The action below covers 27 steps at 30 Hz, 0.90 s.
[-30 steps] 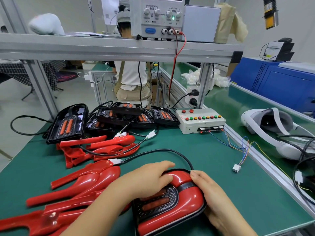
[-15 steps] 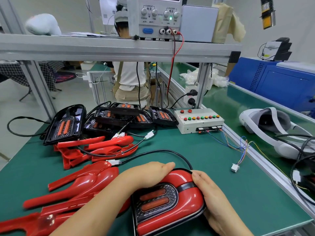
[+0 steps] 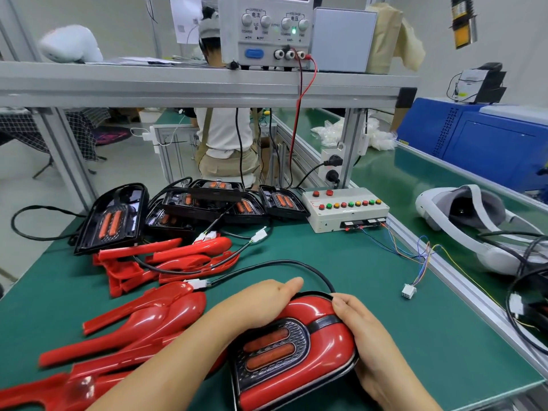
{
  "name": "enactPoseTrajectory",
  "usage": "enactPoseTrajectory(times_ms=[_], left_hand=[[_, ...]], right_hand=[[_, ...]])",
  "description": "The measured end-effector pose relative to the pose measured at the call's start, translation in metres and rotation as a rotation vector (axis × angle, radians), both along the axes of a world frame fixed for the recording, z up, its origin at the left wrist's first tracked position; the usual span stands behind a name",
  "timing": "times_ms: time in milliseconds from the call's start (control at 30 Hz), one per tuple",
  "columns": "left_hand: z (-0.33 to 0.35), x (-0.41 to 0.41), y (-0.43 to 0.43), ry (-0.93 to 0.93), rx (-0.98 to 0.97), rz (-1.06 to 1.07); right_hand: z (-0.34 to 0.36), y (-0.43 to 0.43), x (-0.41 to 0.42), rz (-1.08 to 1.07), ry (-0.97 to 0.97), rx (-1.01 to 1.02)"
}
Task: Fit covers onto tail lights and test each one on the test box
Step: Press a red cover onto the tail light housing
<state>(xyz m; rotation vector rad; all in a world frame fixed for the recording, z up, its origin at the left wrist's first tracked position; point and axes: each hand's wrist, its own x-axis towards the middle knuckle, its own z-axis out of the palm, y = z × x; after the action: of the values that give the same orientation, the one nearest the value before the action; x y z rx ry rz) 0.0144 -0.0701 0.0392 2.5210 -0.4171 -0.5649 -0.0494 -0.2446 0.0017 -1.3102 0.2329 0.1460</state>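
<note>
Red gloss plastic: cover [image 3: 329,351] seated over black tail light [image 3: 300,347], flat on green worktop [image 3: 341,256], directly under both hands. Left hand [image 3: 261,304]: palm and straight fingers laid across the cover's far-left shoulder, pressing down, nothing clasped. Right hand [image 3: 364,336]: clamped on the tail light's right edge, thumb on top, fingers curled round the rim. Probably squeezing cover to housing on that side, with the left bearing down. Reads as a snap-fit being pushed home, worktop serving as backstop. Two orange lenses [image 3: 268,347] visible in the cover's window, unlit.

Beyond left fingertips: black cable [image 3: 267,263] looping out from the lamp and back to a white plug [image 3: 196,283], loose just left of that hand, not yet connected.

Well beyond right hand: test box [image 3: 347,213], row of coloured buttons on top. Wire bundle trailing from it to a white socket [image 3: 409,291], free on the worktop ahead and right of right hand. Presumably left there within reach for the test.

Left of left hand: heap of spare red covers [image 3: 148,318]. Beyond those: bare black lamps [image 3: 112,221], apparently awaiting covers.

Judged: fitting near done, testing not begun.
</note>
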Motion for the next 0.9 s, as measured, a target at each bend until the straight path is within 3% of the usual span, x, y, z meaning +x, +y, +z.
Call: enactPoseTrajectory(times_ms=[167,433,667,800,900], left_hand=[[-0.004,0.001,-0.007,-0.002,0.065,0.082],[-0.013,-0.003,-0.019,-0.259,0.185,0.055],[-0.011,-0.007,-0.018,-0.293,0.245,-0.025],[-0.011,-0.005,-0.016,-0.213,0.16,0.086],[-0.006,-0.002,-0.014,-0.071,-0.046,0.283]], right_hand=[[0.0,-0.006,0.003,0.009,0.008,0.023],[0.005,-0.018,0.014,0.041,0.011,-0.011],[0.008,-0.022,0.024,0.063,0.009,-0.052],[0.009,-0.023,0.023,0.063,0.07,-0.042],[0.003,-0.019,0.018,0.087,0.046,-0.019]])
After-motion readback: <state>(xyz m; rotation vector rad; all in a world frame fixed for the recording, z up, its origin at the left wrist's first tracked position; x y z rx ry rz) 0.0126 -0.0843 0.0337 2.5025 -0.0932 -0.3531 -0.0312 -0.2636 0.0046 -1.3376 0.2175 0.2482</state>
